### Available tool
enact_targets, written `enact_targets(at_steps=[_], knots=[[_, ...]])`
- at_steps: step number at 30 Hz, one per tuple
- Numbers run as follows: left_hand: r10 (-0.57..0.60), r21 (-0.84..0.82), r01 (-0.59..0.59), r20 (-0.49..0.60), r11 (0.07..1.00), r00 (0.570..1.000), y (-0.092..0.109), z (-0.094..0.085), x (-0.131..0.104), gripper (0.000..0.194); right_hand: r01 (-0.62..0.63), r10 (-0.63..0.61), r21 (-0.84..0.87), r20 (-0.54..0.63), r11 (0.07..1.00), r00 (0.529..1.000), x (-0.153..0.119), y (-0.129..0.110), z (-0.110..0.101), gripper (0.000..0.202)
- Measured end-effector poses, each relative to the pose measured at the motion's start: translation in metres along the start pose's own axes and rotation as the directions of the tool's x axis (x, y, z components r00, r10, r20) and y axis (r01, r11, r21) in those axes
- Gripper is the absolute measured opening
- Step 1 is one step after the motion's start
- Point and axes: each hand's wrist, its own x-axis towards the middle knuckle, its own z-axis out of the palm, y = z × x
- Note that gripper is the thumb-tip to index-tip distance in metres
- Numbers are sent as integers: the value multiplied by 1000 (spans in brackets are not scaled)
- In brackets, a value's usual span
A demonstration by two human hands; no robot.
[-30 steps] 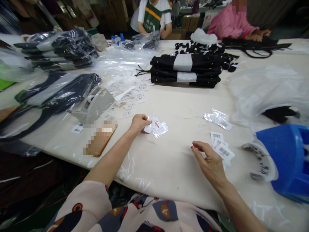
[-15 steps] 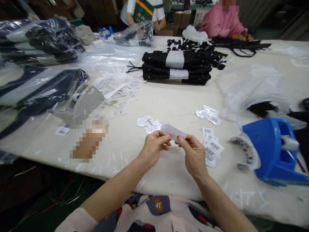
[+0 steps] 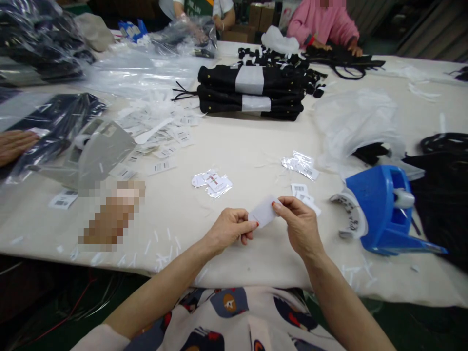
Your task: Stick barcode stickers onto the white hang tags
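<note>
A small white translucent packet (image 3: 262, 213) is stretched between my two hands, above the table's near part. My left hand (image 3: 232, 228) pinches its lower left corner between thumb and fingers. At its upper right corner, my right hand (image 3: 297, 219) grips it the same way. Just beyond my left hand lies a small pile of clear-wrapped tags (image 3: 215, 183). White barcode labels (image 3: 300, 191) lie partly behind my right hand, and more shiny wrapped pieces (image 3: 300, 165) rest farther back.
A blue tape dispenser (image 3: 383, 209) stands at right, a grey one (image 3: 98, 156) at left near scattered labels (image 3: 164, 126). Folded black items (image 3: 252, 92) are stacked ahead. Another person's hand (image 3: 16, 145) touches a bagged garment at left. Two people work across the table (image 3: 248, 146).
The view has shifted, so the table's things appear farther left. The packet is now tilted up to the right and shows more of its flat face. Another person's hand has appeared at left.
</note>
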Motion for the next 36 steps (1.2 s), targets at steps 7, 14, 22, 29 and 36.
enact_targets(at_steps=[7,14,22,29,36], knots=[[-23,-148,10,-83,989,996,-10,10,3,23,-163,173,158,-51,974,984,-6,12,12,20],[18,-148,-28,-69,989,997,-7,12,7,22,-181,181,111,7,977,983,-16,20,17,20],[68,-141,-85,-122,986,990,-4,4,12,24,-153,151,70,35,986,988,-15,23,9,19],[-35,110,39,-45,993,998,-4,-20,14,23,-158,166,-165,36,973,985,-8,19,-10,24],[-118,417,135,-67,899,991,-7,-47,9,23,-203,224,-311,35,929,974,-10,32,-13,33]])
